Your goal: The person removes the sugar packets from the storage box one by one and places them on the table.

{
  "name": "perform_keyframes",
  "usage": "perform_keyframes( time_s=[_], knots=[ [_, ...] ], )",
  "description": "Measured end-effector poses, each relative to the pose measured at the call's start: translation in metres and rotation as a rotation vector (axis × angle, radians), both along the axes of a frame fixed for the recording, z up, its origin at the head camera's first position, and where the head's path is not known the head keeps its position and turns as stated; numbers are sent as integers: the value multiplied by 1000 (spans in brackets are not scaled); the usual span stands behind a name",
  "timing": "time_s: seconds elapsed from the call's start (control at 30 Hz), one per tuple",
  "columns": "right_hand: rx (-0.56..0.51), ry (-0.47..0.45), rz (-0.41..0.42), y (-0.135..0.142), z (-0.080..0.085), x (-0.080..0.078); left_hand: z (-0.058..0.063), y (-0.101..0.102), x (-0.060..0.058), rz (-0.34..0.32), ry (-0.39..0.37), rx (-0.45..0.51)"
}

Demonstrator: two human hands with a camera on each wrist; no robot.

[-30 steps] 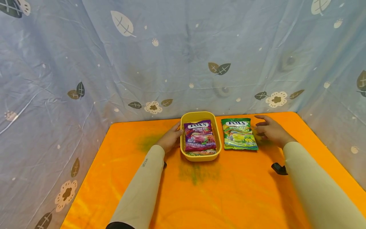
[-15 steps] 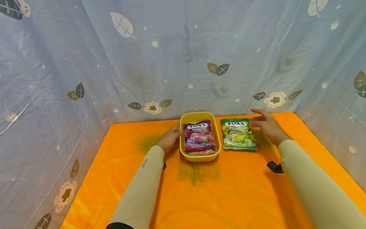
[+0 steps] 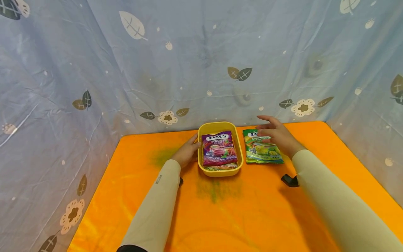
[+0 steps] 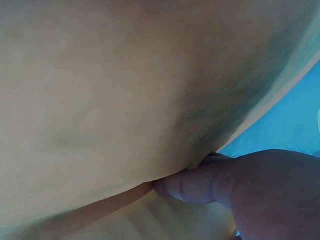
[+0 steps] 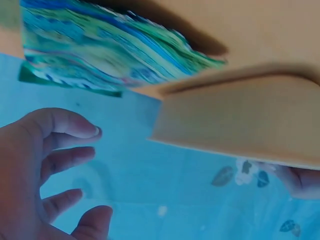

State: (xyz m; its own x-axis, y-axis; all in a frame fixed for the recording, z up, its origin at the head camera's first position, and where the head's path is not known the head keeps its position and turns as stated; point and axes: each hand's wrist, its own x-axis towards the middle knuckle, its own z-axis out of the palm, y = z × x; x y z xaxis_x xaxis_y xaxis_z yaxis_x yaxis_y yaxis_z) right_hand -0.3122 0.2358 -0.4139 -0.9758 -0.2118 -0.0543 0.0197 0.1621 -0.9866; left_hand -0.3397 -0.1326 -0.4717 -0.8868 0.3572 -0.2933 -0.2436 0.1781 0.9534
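A yellow rectangular container (image 3: 221,174) stands near the back of the table. On top inside it lies a purple bag of Fox's Berries candy (image 3: 219,151), partly covering another candy bag (image 3: 224,168). My left hand (image 3: 187,153) rests along the container's left wall with its fingertips right at the rim. To the right of the container, a green bag of Fox's Spring Tea candy (image 3: 262,154) lies flat. Over this bag's upper part hovers my right hand (image 3: 277,134), hiding some of its lettering. The right wrist view shows its fingers (image 5: 67,160) spread, nothing between them.
The orange table (image 3: 220,217) reaches back to a pale blue patterned curtain (image 3: 204,63), which also encloses both sides. The container sits close to the curtain. A black strap piece (image 3: 290,180) hangs under the right sleeve.
My right hand has moved left, from beside the green candy bag to above it. The left hand stays at the container, and the bags have not moved.
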Motion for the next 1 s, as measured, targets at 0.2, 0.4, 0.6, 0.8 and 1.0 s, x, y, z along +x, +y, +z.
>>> perform_keyframes(
  time_s=[0.2,0.4,0.6,0.8,1.0],
  knots=[
    [-71,-20,33,-21,6,-2,1,1,-1,-1,-14,9],
    [-111,-31,77,-36,15,-1,0,1,-1,2,-14,38],
    [-114,-27,116,-48,14,-4,3,2,1,-2,-7,33],
    [-161,-87,186,-63,11,-4,2,2,0,2,-19,36],
    [-231,-218,274,-77,11,-3,-1,3,-1,9,-27,36]
  ],
)
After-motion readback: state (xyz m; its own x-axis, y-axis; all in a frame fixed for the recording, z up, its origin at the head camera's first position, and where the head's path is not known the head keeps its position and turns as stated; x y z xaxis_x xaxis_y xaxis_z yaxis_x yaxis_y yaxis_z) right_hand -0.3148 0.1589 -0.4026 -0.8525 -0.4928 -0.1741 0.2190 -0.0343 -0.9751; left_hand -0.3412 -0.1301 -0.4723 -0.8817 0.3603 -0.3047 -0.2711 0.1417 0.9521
